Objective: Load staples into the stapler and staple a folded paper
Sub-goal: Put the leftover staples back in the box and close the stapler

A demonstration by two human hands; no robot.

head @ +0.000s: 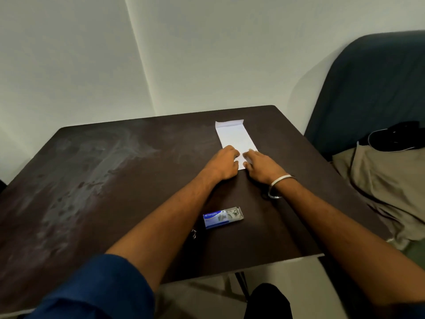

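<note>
Folded paper and staple box on the dark table

The white folded paper (235,137) lay flat as a long narrow strip toward the table's far right side, its far end showing an uneven layered edge and its near end covered. The small blue-and-white staple box (222,217) lay on its side nearer the front edge, well apart from the paper, its right end open and greyish inside.

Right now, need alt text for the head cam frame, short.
Both hands, left hand and right hand, press on the near end of a folded white paper lying on a dark table. An opened blue staple box sits nearer the person between the forearms, with a few loose staples beside it; no stapler is visible.
</note>
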